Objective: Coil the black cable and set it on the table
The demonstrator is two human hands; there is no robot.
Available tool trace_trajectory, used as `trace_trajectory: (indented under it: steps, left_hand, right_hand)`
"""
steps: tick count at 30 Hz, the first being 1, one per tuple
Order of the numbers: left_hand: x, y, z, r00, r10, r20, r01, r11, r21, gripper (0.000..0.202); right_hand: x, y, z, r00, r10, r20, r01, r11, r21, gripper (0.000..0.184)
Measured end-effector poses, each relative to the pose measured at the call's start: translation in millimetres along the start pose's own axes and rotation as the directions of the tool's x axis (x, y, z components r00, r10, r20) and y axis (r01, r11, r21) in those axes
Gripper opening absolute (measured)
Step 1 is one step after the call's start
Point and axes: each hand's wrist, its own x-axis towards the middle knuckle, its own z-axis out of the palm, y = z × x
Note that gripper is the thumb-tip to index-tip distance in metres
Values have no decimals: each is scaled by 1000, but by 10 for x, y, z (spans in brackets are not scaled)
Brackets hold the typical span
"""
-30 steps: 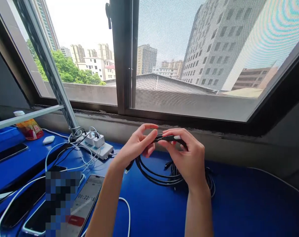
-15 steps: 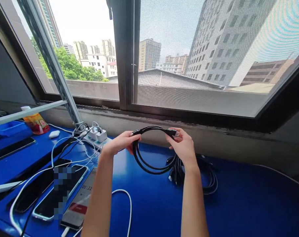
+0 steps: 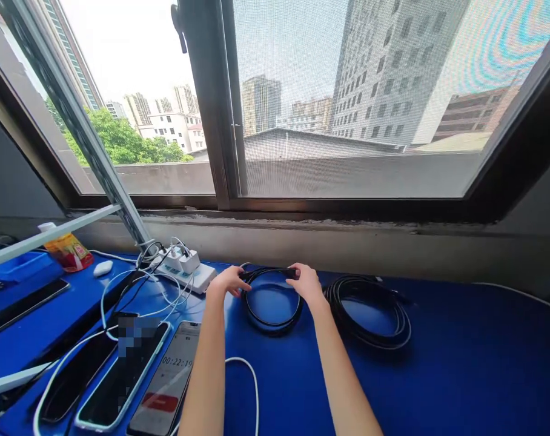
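A coiled black cable [image 3: 275,331] forms a ring at the middle of the blue table, low against its surface. My left hand [image 3: 228,281] grips the coil at its upper left, fingers closed round the strands. At the upper right of the ring, my right hand [image 3: 306,282] pinches the cable near its dark plug end, which the fingers partly cover. To the right of my right forearm lies a larger, thicker coil of black cables [image 3: 370,315], apart from the ring.
Left of my arms lie several phones, one showing a timer [image 3: 166,375], among white charging cables [image 3: 255,378]. A power strip [image 3: 205,277] with chargers stands by a metal rack post [image 3: 136,221]. Further left are an orange pouch [image 3: 72,251] and a blue tray [image 3: 23,266]. A window sill runs behind.
Both hands have lowered the coiled cable from the air to the tabletop. The larger coil on the right is now in fuller view. The camera view has shifted slightly.
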Motion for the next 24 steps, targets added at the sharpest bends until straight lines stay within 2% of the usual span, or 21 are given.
trace_trajectory:
  steps: [3, 6, 9, 11, 16, 20, 24]
  left_hand:
    - [-120, 82, -66, 996, 71, -61, -66, 995, 79, 53]
    - [-375, 203, -159, 981, 173, -92, -162, 980, 120, 58]
    - [-625, 258, -178, 970, 243, -28, -238, 963, 125, 56]
    - [-723, 235, -104, 969, 247, 19, -247, 959, 141, 52]
    - [-801, 121, 361, 978, 206, 42, -210, 946, 249, 52]
    - [-888, 120, 803, 963, 250, 97, -268, 907, 324, 40]
    - [-943, 141, 1129, 957, 288, 30, -273, 864, 423, 34]
  right_hand:
    - [1, 13, 28, 999, 16, 30, -14, 998, -68, 27]
    - [-8, 6, 58, 998, 34, 50, -28, 994, -109, 27]
    - [-21, -15, 61, 999, 25, 33, -21, 992, -121, 28]
    - [-38, -43, 26, 1000, 11, -2, -11, 993, -117, 29]
    - [-145, -140, -201, 994, -58, -97, 52, 997, -64, 30]
    - [-319, -179, -404, 977, -95, -190, 95, 995, -8, 29]
    - [-576, -149, -387, 957, -119, -264, 128, 992, 17, 25]
